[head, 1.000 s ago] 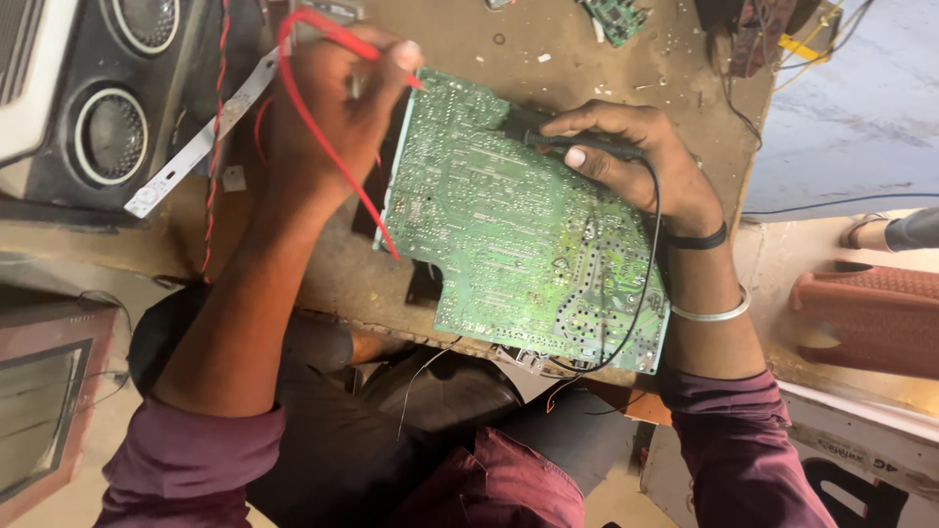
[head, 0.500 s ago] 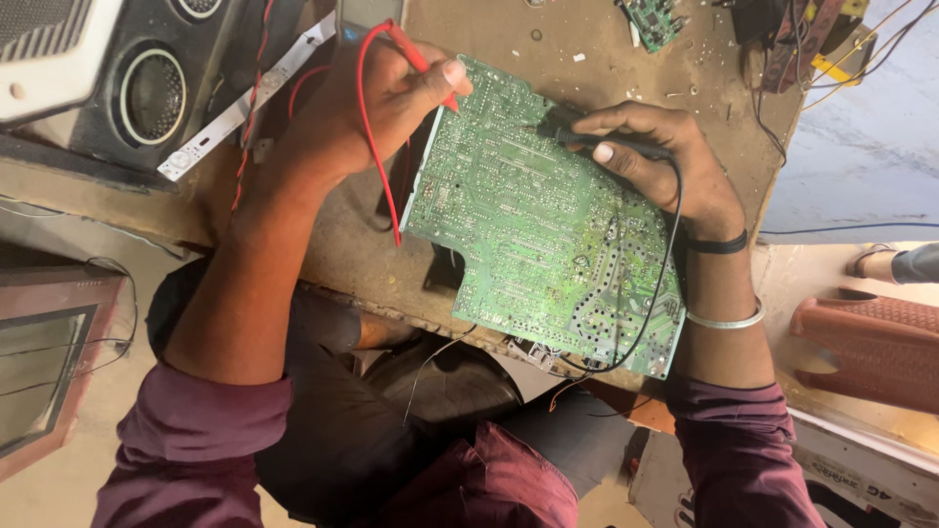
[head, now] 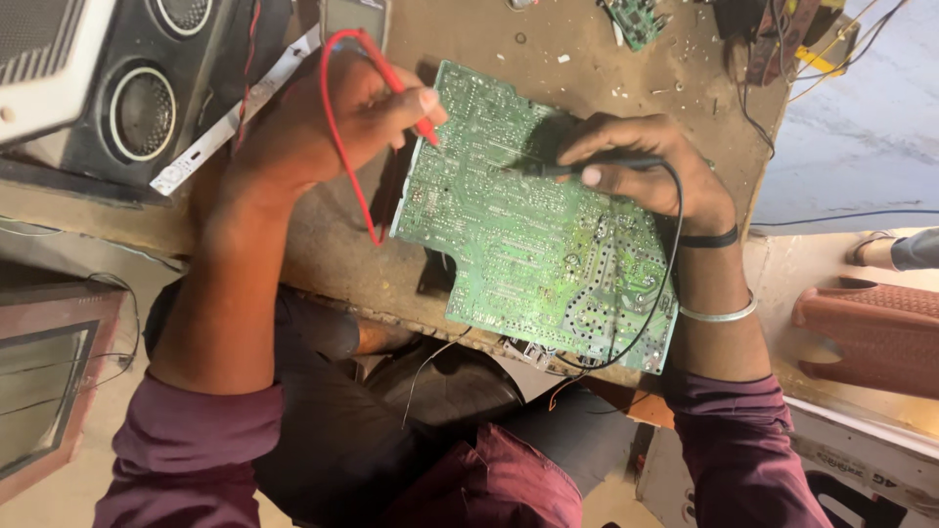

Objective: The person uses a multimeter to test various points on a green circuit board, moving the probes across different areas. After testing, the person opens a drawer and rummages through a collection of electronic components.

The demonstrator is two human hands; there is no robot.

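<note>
A large green circuit board (head: 518, 235) lies solder side up on a worn brown workbench (head: 548, 39), its near edge hanging over the bench front. My left hand (head: 337, 117) pinches a red test probe (head: 416, 117) whose tip touches the board's upper left corner; its red lead (head: 337, 147) loops around the hand. My right hand (head: 646, 171) grips a black test probe (head: 587, 168) pressed on the board's upper middle. The black lead (head: 665, 284) curves down over the board's right side.
A black speaker box (head: 137, 98) with round cones stands at the far left, a white strip (head: 210, 137) beside it. A small green board (head: 636, 20) and tangled wires (head: 782, 39) lie at the bench's back right. A brown plastic stool (head: 871, 332) sits right.
The view has shifted a little. My left hand moved the red probe tip onto the board's upper left corner. My right hand stays on the black probe near the board's top.
</note>
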